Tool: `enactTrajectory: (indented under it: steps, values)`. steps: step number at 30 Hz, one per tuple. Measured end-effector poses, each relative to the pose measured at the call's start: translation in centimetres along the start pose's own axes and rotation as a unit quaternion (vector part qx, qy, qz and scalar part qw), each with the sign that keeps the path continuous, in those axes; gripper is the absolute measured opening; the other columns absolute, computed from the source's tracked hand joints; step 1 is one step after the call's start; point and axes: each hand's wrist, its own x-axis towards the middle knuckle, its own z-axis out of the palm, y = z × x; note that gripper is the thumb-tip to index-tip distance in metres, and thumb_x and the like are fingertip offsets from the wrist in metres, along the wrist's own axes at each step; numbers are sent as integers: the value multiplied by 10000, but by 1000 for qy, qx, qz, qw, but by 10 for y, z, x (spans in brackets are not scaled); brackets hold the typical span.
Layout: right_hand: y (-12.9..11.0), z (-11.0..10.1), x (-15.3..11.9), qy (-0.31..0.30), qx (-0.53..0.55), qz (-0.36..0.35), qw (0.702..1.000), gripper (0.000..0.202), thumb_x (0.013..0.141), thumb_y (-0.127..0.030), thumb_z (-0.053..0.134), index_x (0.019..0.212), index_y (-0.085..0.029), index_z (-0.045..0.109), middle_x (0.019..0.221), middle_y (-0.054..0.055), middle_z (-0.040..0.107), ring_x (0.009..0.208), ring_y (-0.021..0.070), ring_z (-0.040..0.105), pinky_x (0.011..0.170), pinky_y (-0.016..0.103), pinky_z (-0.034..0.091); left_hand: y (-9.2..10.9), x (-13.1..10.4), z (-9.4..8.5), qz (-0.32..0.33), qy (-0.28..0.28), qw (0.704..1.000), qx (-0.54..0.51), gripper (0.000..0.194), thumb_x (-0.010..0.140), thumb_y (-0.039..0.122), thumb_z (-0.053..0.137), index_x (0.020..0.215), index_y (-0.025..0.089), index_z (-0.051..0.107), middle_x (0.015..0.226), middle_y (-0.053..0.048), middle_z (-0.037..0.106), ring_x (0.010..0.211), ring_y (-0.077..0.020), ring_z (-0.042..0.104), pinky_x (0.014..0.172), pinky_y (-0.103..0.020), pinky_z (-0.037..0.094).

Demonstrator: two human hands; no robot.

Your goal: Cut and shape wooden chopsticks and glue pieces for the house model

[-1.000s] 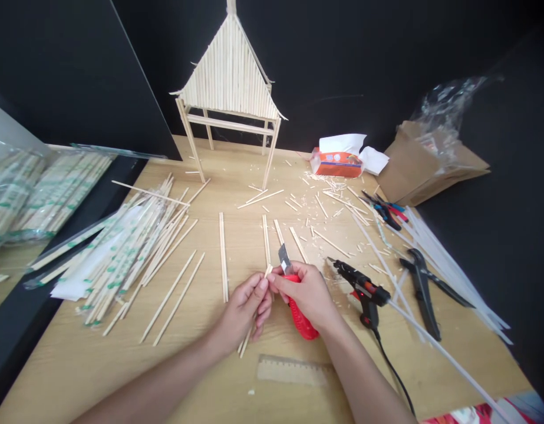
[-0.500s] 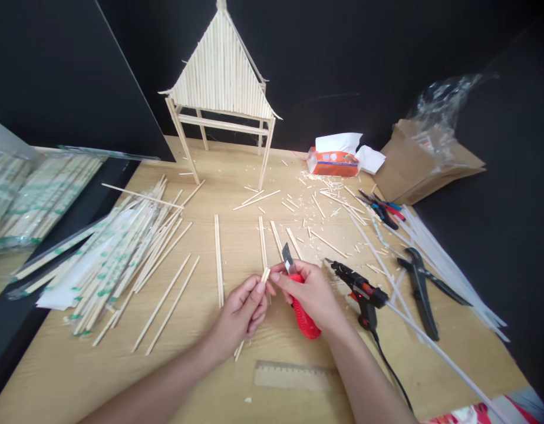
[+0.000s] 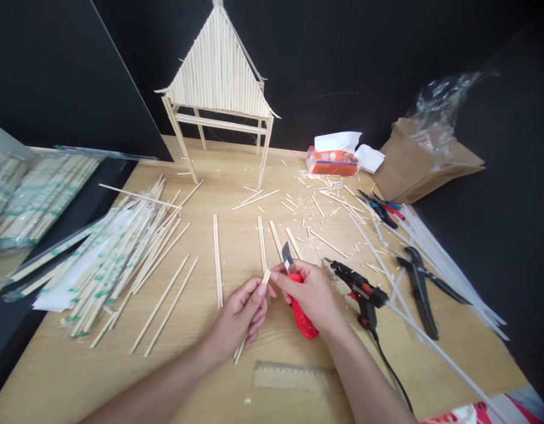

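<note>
My left hand is closed round a pair of wooden chopsticks, whose upper ends poke out past the thumb and whose lower ends show below the palm. A red utility knife sits in the grip of my right hand, its blade pointing up and away. The right fingertips are close to the upper ends of the chopsticks; whether they touch is unclear. Just beyond both hands, paired sticks lie lengthwise on the wooden table. A clear ruler lies nearer to me.
A stick-built house model stands at the back. Wrapped chopsticks are piled at left. On the right are a glue gun, black cutters, pliers, glue sticks, a tissue pack and a paper bag.
The view has shifted very slightly. Both hands keep nearly the same pose, with the chopsticks and the knife still held.
</note>
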Motion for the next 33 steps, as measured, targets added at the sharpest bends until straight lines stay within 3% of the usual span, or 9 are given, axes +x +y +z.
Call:
enactTrajectory:
  steps: [20,25,30,33]
  values:
    - [-1,-1,-1,-6,39,-8,999,170,748,-300,691,797,-151,625,507,-42,554,431,63,409,443,191,316,1,0,-1,-11,-18,999,31,258,912,449,413,887,201,481,526,106,316,353,-24,236,291,-100,253]
    - [-2,-6,3,112,131,-43,984,165,766,-296,682,818,-166,595,474,-76,465,412,58,378,425,187,275,0,0,0,-24,-31,998,39,274,897,468,432,893,201,496,507,109,304,357,-27,221,298,-102,249]
    - [-22,-23,-3,278,253,-173,910,119,790,-246,642,800,-203,531,553,-87,392,449,55,354,434,177,276,1,1,1,-35,-11,999,27,307,865,494,477,887,189,514,518,104,305,366,-31,244,289,-105,272]
    - [-31,-34,-9,297,246,-211,898,107,783,-245,633,781,-216,530,545,-88,359,436,62,329,415,182,266,4,3,2,-31,18,999,-17,311,853,487,502,878,179,531,536,97,324,360,-33,278,284,-126,334]
